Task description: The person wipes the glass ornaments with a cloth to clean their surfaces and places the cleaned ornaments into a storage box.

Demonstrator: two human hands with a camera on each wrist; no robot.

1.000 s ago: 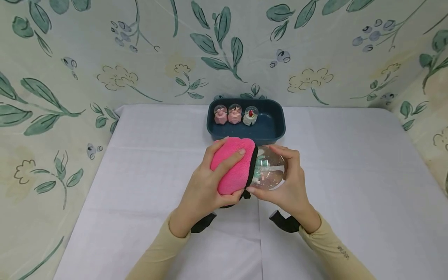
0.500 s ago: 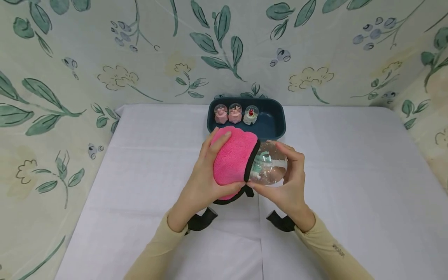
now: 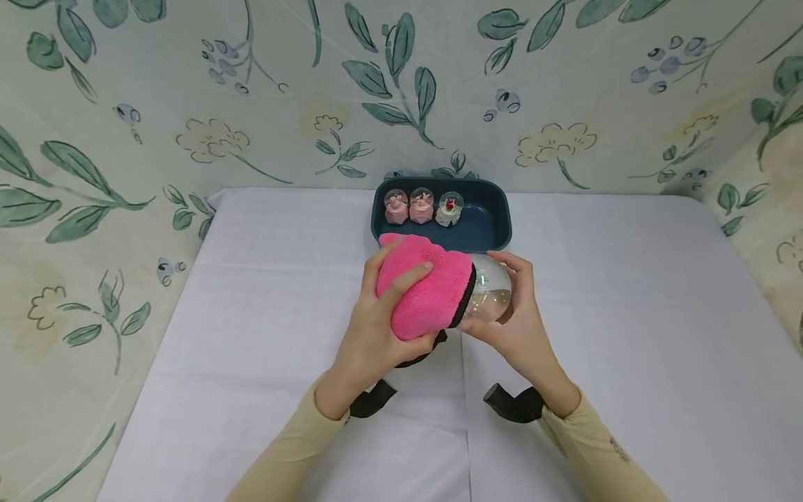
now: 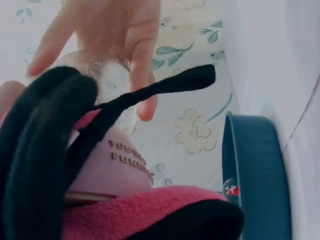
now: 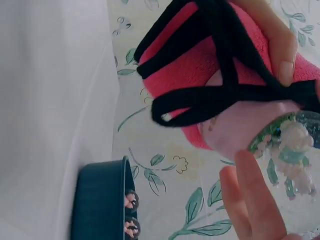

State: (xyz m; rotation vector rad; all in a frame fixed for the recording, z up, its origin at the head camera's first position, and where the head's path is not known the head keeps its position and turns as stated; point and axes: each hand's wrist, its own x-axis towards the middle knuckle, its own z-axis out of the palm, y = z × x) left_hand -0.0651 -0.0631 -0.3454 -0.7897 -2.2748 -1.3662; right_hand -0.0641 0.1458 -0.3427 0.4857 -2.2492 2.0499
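Observation:
A large snow globe (image 3: 492, 289) with a clear dome hangs above the table between both hands. My left hand (image 3: 370, 328) grips a fluffy pink cloth (image 3: 423, 289) with black edging, wrapped over the base end. On the right, my right hand (image 3: 525, 328) holds the dome between thumb and fingers. Raised lettering shows on the pale pink base (image 4: 112, 170) in the left wrist view, beside a black fabric loop (image 4: 190, 80). Inside the dome, the right wrist view shows a white and green figure (image 5: 295, 145). The cloth hides part of the base.
Behind the hands, a dark blue tray (image 3: 489, 233) stands at the back of the white-covered table (image 3: 251, 300). It holds two small pink snow globes (image 3: 396, 207) and a white one (image 3: 449, 209) with red inside. A leaf-patterned cloth (image 3: 251, 70) hangs behind.
The cloth and globe rose towards the tray, then came slightly back and tilted. The cloth's black edge shifted right over the dome, and the green figure no longer shows in the head view.

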